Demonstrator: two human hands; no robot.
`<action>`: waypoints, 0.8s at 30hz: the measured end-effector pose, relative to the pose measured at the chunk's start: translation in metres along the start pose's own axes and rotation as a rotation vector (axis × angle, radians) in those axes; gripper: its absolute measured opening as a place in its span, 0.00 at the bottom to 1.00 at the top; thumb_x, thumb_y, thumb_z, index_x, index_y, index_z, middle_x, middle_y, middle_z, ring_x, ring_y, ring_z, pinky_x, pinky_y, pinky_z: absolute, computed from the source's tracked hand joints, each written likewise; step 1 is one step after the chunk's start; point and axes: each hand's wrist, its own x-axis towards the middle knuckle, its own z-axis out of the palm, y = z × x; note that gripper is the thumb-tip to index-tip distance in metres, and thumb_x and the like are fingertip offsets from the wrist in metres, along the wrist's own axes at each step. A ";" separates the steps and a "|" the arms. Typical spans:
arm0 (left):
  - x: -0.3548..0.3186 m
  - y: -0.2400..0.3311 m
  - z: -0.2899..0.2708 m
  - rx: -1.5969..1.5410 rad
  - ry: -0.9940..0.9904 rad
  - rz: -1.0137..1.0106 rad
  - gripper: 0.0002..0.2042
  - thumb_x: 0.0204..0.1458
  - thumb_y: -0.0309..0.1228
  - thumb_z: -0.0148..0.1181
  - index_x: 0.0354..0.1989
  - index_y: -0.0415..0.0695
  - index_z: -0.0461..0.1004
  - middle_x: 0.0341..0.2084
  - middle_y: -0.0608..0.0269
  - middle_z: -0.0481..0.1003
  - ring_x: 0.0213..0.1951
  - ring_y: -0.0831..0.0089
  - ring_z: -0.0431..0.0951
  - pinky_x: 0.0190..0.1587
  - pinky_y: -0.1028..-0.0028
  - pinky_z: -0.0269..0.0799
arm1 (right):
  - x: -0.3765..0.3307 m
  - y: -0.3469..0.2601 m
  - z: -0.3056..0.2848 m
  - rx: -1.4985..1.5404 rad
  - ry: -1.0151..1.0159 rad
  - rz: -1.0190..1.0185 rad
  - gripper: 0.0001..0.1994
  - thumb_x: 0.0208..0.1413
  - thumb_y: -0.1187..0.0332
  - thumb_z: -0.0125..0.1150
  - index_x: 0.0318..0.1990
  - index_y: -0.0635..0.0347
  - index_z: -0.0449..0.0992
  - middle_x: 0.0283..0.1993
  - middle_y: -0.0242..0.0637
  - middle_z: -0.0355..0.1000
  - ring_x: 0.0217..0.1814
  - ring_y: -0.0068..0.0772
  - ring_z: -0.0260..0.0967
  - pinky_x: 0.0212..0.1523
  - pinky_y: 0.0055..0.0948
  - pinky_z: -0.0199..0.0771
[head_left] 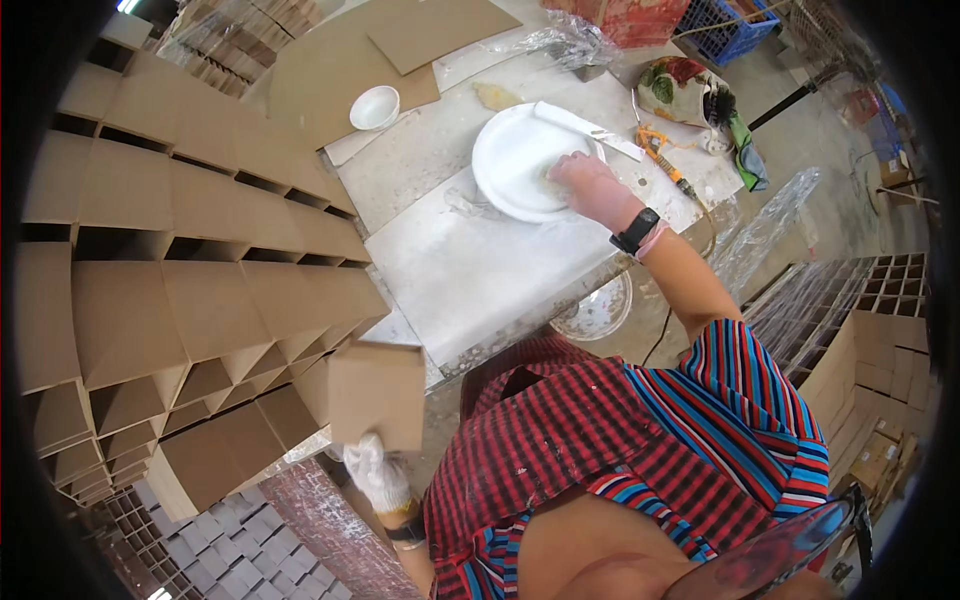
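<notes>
My right hand [592,188], in a thin glove with a black watch at the wrist, presses a small yellowish pad onto the right rim of a white plate [515,160] lying on the white worktable [470,260]. My left hand [377,472], in a white glove, reaches down at the lower left and grips the bottom edge of a flat brown cardboard sheet [376,392], held upright beside the table's near corner.
Rows of cardboard divider stacks [180,250] fill the left. A small white bowl [374,107], a scraper [585,128], an orange-handled tool [662,155] and a patterned cloth bundle [672,88] lie on the table's far side. More plates [597,312] sit under the table. Cardboard grids [860,300] stand right.
</notes>
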 end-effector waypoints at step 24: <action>0.097 -0.075 0.206 -1.328 -0.443 -0.682 0.21 0.59 0.31 0.54 0.59 0.38 0.62 0.54 0.57 0.69 0.57 0.65 0.69 0.59 0.64 0.65 | -0.039 -0.043 -0.008 1.531 0.118 0.677 0.18 0.57 0.75 0.56 0.55 0.69 0.69 0.48 0.37 0.73 0.46 0.23 0.71 0.48 0.21 0.70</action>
